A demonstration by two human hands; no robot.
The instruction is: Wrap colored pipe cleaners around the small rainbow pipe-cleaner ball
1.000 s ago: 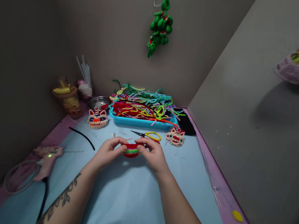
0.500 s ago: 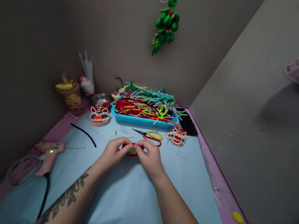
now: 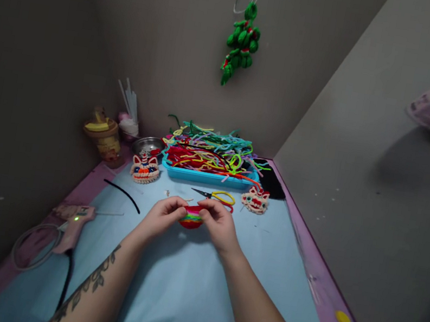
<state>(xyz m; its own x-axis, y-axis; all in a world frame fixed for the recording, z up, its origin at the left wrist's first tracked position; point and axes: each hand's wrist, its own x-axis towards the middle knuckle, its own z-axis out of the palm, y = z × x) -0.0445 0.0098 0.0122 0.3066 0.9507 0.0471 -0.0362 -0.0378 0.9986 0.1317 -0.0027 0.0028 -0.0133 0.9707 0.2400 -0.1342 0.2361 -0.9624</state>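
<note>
Between my two hands is a small rounded craft piece (image 3: pixel 192 217), red at top and bottom with pink, green and yellow bands across its middle; it looks made of fuzzy pipe cleaners. My left hand (image 3: pixel 165 215) pinches its left edge, thumb in front. At the right edge my right hand (image 3: pixel 217 224) grips it the same way. The fingers behind the piece are partly hidden. Just beyond my hands lie scissors (image 3: pixel 222 197) with yellow and red handles, blades pointing left, the red loop partly covered by my right hand.
A blue tray (image 3: pixel 212 180) heaped with coloured pipe cleaners stands at the back. Lion-head pieces sit left (image 3: pixel 145 169) and right (image 3: pixel 256 200). On the left lie a black pipe cleaner (image 3: pixel 122 194) and a pink glue gun (image 3: pixel 74 225). A metal bowl (image 3: pixel 146 145) stands behind.
The craft piece has been tipped so its banded face shows more toward me. My hands have moved slightly apart, from touching at its top to its two sides. The view shifted a little.
</note>
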